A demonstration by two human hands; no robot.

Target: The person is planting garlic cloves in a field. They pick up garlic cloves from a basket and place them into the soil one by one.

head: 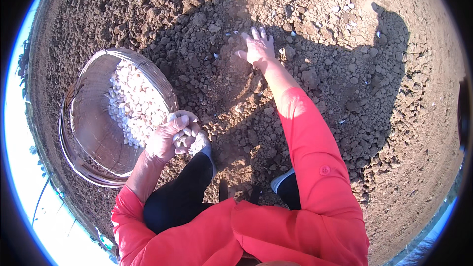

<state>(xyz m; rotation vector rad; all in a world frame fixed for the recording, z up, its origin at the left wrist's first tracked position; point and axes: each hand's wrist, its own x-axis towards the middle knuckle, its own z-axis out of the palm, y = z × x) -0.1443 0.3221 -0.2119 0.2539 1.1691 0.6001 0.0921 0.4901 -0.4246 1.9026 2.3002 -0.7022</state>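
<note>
My left hand [173, 136] is curled around several garlic cloves [181, 139], just over the near right rim of a wicker basket [98, 129]. Many pale garlic cloves [133, 99] lie heaped along the right side inside that basket, whose handle hangs down on the left. My right hand [259, 47] reaches forward, palm down with fingers spread, at the surface of the cloddy soil [236, 77]. Whether its fingertips press into the earth, I cannot tell. Single cloves lie on the soil near it, one [293, 33] to the right and another [216, 55] to the left.
Loose, lumpy earth stretches all around, with more scattered cloves [335, 9] at the upper right. My shadow covers much of the ground ahead. My feet stand apart on the soil, the left shoe [201, 143] close by the basket and the right shoe [281, 179] beneath my right arm.
</note>
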